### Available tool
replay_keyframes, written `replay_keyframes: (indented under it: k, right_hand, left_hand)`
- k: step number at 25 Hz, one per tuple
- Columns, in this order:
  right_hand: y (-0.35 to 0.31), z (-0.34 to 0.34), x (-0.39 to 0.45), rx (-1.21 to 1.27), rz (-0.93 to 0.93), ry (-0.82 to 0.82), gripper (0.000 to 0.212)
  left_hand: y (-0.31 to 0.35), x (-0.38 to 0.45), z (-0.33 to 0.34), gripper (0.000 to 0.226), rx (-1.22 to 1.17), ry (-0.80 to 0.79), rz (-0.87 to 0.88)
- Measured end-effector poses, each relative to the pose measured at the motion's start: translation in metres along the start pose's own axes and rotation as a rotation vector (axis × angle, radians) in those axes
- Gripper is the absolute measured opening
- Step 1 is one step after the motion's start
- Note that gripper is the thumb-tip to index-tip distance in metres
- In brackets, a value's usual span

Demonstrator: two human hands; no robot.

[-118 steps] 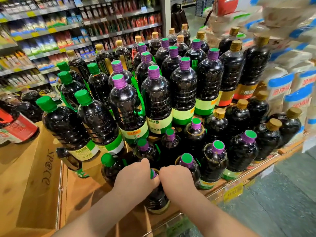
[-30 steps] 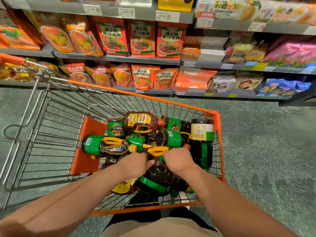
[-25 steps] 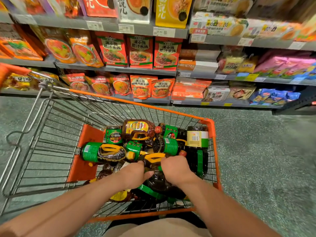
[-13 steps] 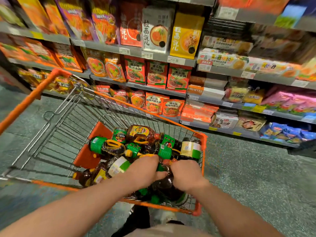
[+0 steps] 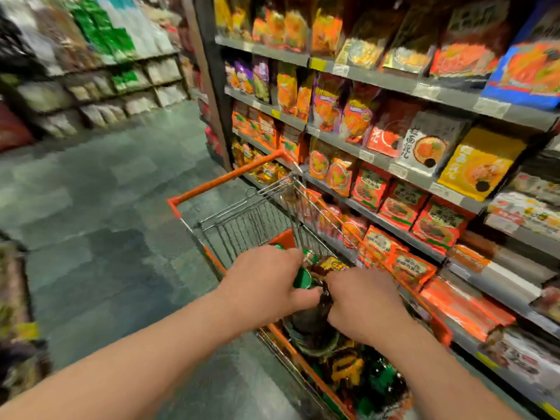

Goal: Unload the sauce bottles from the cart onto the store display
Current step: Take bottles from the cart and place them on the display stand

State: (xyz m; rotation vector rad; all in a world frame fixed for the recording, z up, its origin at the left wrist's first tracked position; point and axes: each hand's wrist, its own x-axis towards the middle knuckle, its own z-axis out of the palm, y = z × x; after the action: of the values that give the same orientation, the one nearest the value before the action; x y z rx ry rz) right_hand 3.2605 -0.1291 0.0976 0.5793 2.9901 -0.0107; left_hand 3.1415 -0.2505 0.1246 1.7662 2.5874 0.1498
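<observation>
Item: dark sauce bottle (image 5: 312,313) — held above the cart (image 5: 230,177), over the near end of the basket. Your left hand (image 5: 266,286) was curled round its left side, thumb lying across the front; your right hand (image 5: 363,301) was curled round its right side, fingers hidden behind the glass. Both grips closed on the same bottle. A green cap (image 5: 301,278) showed between the two hands, though the blur left it unclear whether it belonged to the bottle you held or to one beneath.

Item: remaining bottles (image 5: 357,368) — a loose heap lying in the cart's basket under and behind your hands; dark glass with green and yellow patches. Count not readable through the motion blur.

Item: cart, wire basket with orange rim and orange handle, standing just beside the shelves (image 5: 378,165) on your right, its handle end pointing away from you down the aisle.

Item: shelves, several tiers, stocked with orange, red and yellow packets (image 5: 403,207); price tags along the front edges, text too smeared to read.

Item: floor (image 5: 100,225), grey-green tiles, running left of the cart toward a further rack of pale and green bags (image 5: 100,40) at the far end.

Both forearms were bare, reaching in from the lower edge of the view.
</observation>
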Motion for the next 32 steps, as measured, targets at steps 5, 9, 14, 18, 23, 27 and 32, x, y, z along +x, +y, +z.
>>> replay_keyframes:
  k: [5,9,14,18,23,27,32]
  right_hand:
    - [-0.096,-0.019,0.009,0.024,-0.320,0.189,0.016]
    - [-0.192,-0.004,0.014,0.066,-0.632,0.337,0.021]
    - [-0.340,0.008,-0.017,0.088,-0.976,0.336,0.033]
    - [-0.441,0.014,-0.052,0.147,-1.219,0.377,0.034]
    - [-0.554,0.025,-0.080,0.180,-1.437,0.325,0.024]
    - [-0.624,0.026,-0.074,0.200,-1.603,0.286,0.031]
    - [-0.725,0.022,-0.033,0.180,-1.873,0.245,0.020]
  left_hand:
    - [-0.044,-0.103,-0.039,0.049,0.110,0.139,-0.238]
    - [-0.075,-0.207,-0.044,0.062,0.180,0.203,-0.505]
    - [-0.093,-0.356,-0.050,0.057,0.225,0.187,-0.889]
    - [-0.096,-0.454,-0.055,0.054,0.255,0.150,-1.149]
    - [-0.116,-0.549,-0.059,0.054,0.242,0.197,-1.398]
    - [-0.146,-0.585,-0.062,0.049,0.260,0.208,-1.549]
    - [-0.209,-0.611,-0.060,0.049,0.254,0.210,-1.769]
